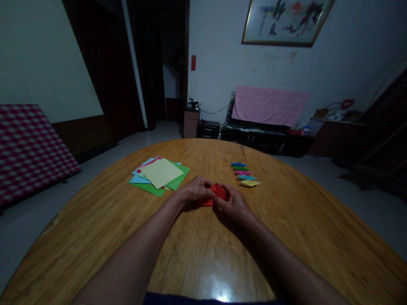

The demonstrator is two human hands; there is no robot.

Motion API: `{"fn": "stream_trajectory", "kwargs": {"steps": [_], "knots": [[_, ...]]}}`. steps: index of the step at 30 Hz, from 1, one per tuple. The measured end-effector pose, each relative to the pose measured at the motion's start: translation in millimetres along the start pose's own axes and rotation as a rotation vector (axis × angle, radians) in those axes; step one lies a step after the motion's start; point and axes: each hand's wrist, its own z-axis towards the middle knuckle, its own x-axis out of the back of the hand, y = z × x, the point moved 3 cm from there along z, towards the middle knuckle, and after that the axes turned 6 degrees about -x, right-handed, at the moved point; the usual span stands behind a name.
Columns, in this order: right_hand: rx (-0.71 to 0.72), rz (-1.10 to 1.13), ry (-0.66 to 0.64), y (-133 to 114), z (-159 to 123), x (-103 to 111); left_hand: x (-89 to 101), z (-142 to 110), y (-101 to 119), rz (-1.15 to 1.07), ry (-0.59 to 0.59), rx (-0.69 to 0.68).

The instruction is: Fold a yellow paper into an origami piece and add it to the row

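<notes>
Forearms (pixel 136 250): bare, reaching to left hand (pixel 194 189) and right hand (pixel 234 206).
Fingers: together, pinching folded red paper (pixel 218 192).
Paper: between hands, just above wooden table (pixel 286 220).
Beyond: coloured paper squares (pixel 160 174) left, folded paper pieces (pixel 244 173) right.

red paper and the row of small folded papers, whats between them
Just bare wooden table between the red paper and the folded papers, in the head view.
</notes>
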Motion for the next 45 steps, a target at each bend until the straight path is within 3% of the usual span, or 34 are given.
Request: {"fn": "stream_trajectory", "kwargs": {"steps": [7,14,19,23,26,33,45], "knots": [[0.001,0.202,-0.09,0.1,0.0,7.9,5.0,1.8,-0.2,-0.047,-0.039,-0.022],[0.078,0.21,-0.142,15.0,7.1,3.8,-0.4,-1.1,-2.5,0.028,-0.013,-0.006],[0.135,-0.008,-0.001,24.0,8.3,5.8,-1.5,-1.2,6.7,0.4,0.027,-0.001],[0.282,-0.214,0.183,17.7,3.1,13.0,3.5,1.2,14.2,0.727,0.168,-0.122],[0.39,-0.287,0.23,11.8,-0.9,15.2,7.1,1.9,15.5,0.801,0.24,-0.187],[0.468,-0.388,0.051,8.4,-4.8,4.2,-1.3,-0.1,14.8,0.889,0.058,-0.214],[0.524,-0.4,0.015,5.3,-9.2,2.9,-6.6,-1.3,16.4,1.052,-0.051,-0.247]]}}
